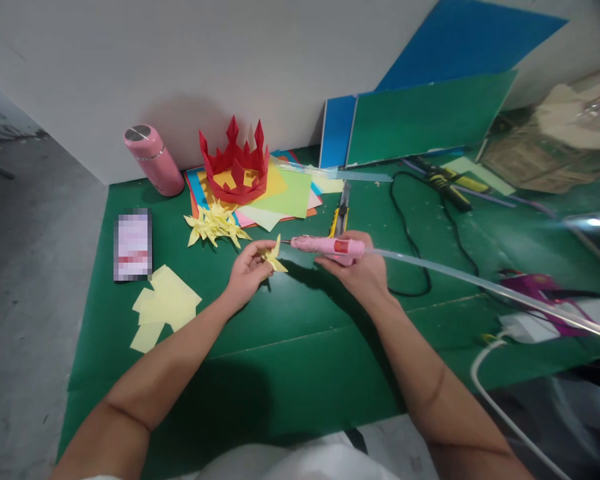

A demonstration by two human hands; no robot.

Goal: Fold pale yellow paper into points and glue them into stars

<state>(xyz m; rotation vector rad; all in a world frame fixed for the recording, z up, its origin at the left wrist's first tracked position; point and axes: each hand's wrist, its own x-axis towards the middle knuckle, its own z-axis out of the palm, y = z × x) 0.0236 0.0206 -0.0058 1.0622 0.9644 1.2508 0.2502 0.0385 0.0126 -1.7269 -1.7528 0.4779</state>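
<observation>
A yellow paper flower (pixel 275 260) is pinched by the left hand (pixel 250 272); a pink glue gun (pixel 325 245) is gripped by the right hand (pixel 364 268) above mid-tabletop (pixel 310 363). Open surface is found nearer the front edge. The gun's red label (pixel 341 247) cannot be read. Its long axis is held crosswise, nozzle pointed left at the flower.
</observation>
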